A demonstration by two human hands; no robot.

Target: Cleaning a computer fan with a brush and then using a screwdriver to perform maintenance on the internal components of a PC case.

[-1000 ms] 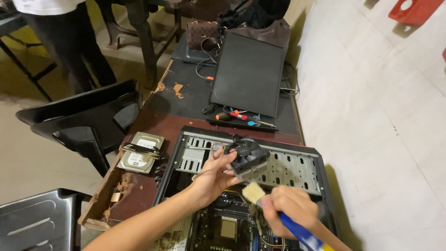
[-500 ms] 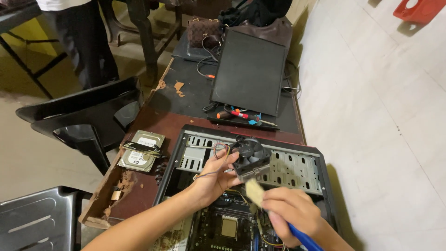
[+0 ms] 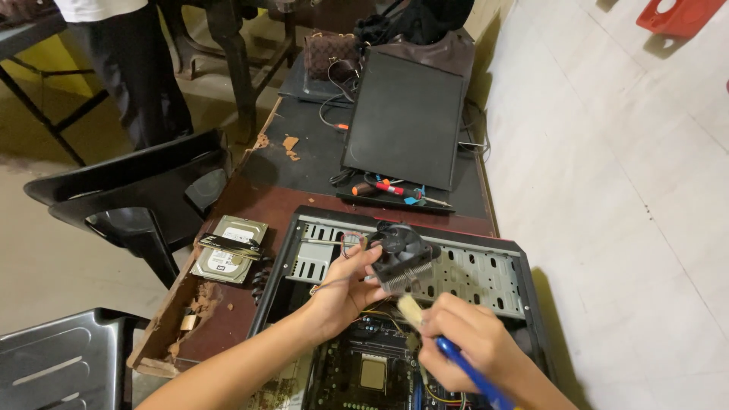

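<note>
Fingers (image 3: 357,262) around cooler fan (image 3: 402,254)

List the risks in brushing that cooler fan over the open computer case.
Dust brushed off the cooler fan may drop onto the motherboard directly below. The left hand holds the cooler by its edge only, so it could slip into the case. The thin wire trailing from it might snag as the right hand works the brush.

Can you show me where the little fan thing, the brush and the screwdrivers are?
Cooler fan (image 3: 401,254), head view, on its black fan top.
Brush (image 3: 411,310), head view, on its pale bristles.
Screwdrivers (image 3: 389,188), head view, on a red handle.
</note>
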